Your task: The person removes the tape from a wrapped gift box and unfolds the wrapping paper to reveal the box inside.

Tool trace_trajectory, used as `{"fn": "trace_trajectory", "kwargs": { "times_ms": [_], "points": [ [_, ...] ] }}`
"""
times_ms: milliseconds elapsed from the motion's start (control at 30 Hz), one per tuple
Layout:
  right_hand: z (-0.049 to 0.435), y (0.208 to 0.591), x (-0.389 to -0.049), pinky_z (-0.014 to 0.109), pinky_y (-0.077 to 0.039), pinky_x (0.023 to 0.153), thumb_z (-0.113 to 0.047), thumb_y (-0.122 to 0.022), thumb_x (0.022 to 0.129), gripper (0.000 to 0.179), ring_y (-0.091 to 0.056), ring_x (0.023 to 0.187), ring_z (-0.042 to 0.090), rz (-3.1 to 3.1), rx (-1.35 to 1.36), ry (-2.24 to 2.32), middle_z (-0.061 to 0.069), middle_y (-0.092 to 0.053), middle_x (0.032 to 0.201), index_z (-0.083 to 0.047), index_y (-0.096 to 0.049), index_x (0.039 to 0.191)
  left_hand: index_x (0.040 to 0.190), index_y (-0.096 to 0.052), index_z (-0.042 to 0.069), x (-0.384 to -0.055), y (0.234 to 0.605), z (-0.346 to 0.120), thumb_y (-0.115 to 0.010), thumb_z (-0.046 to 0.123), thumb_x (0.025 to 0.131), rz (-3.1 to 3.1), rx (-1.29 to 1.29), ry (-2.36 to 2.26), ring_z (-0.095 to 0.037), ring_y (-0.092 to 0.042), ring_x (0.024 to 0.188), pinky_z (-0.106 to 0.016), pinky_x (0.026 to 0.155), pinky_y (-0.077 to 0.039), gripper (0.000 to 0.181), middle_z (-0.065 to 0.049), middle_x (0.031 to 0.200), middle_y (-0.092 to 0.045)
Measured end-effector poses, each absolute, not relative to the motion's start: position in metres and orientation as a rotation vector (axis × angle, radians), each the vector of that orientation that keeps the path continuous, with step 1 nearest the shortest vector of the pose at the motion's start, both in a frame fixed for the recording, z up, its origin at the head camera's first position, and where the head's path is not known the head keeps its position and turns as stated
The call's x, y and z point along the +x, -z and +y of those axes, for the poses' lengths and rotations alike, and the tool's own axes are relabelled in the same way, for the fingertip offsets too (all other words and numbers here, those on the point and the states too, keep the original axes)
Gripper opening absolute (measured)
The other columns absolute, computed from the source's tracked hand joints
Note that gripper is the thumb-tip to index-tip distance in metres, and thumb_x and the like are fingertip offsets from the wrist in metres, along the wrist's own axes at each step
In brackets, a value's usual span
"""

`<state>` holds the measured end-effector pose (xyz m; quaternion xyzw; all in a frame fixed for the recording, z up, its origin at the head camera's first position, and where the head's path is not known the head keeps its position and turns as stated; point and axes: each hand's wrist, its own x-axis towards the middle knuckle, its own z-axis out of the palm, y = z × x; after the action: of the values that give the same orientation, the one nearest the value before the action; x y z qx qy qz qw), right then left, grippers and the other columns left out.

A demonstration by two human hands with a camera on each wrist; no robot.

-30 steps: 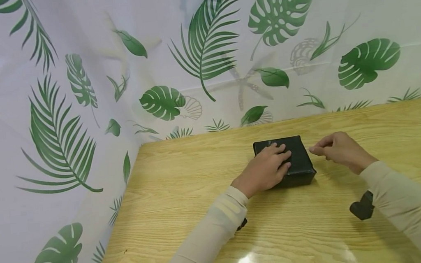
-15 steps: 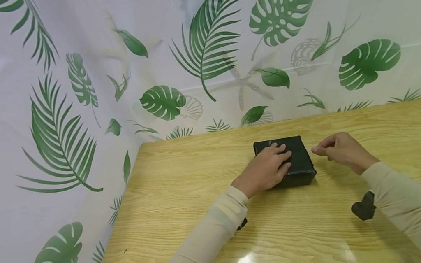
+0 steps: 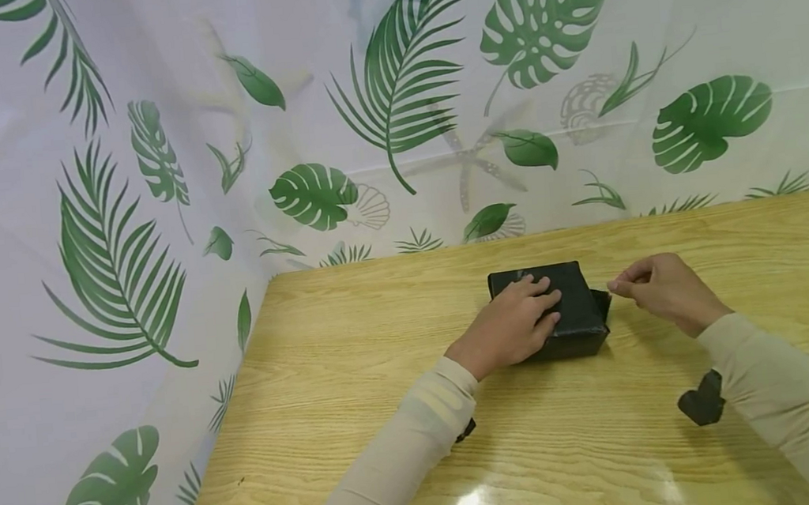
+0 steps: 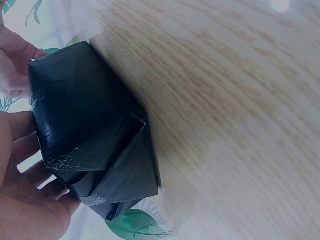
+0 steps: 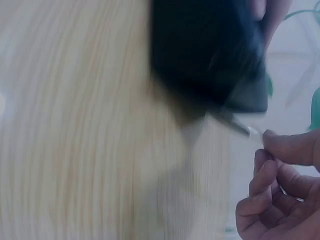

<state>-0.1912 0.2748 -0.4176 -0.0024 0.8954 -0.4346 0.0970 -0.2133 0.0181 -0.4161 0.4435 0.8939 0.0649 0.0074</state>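
The black box (image 3: 571, 299) lies flat on the wood-grain table (image 3: 342, 368), toward its far edge and in front of the leaf-print cloth (image 3: 223, 211). The left hand (image 3: 510, 325) rests on the top face, fingers spread. The right hand (image 3: 667, 293) is at the box's right end: thumb and forefinger pinch the pale outer tip of a black flap (image 3: 602, 303), and the remaining fingers are bent in. The flap stands out from that end. Whether the pale tip is part of the flap cannot be told; the right wrist view is blurred there. At the opposite end, the left wrist view shows the wrapping in slanting folds, with whitish scuffs along an edge. A black scrap (image 3: 701, 399) lies on the table beside the right sleeve (image 3: 779, 389). A second dark piece (image 3: 466, 430) shows partly behind the left sleeve (image 3: 398, 443).
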Motion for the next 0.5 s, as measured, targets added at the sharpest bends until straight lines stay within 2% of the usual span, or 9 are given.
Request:
{"fn": "trace_trajectory", "kwargs": {
  "times_ms": [200, 500],
  "points": [
    [0.287, 0.418, -0.188, 0.035, -0.055, 0.069, -0.034, -0.059, 0.104, 0.049, -0.060, 0.084, 0.023, 2.623, -0.004, 1.293, 0.015, -0.064, 0.104, 0.012, -0.060, 0.121, 0.148, -0.053, 0.009, -0.213, 0.415, 0.016, -0.046, 0.029, 0.110, 2.814, 1.396, -0.178, -0.022, -0.037, 0.147, -0.031, 0.122, -0.021, 0.043, -0.012, 0.155, -0.045],
    [0.295, 0.417, -0.186, 0.035, -0.055, 0.067, -0.035, -0.062, 0.102, 0.048, -0.061, 0.084, 0.025, 2.633, 0.010, 1.282, 0.017, -0.066, 0.110, 0.010, -0.062, 0.119, 0.148, -0.053, 0.008, -0.213, 0.415, 0.018, -0.046, 0.029, 0.110, 2.789, 1.388, -0.209, -0.023, -0.035, 0.147, -0.032, 0.122, -0.021, 0.044, -0.012, 0.156, -0.044]
  ]
}}
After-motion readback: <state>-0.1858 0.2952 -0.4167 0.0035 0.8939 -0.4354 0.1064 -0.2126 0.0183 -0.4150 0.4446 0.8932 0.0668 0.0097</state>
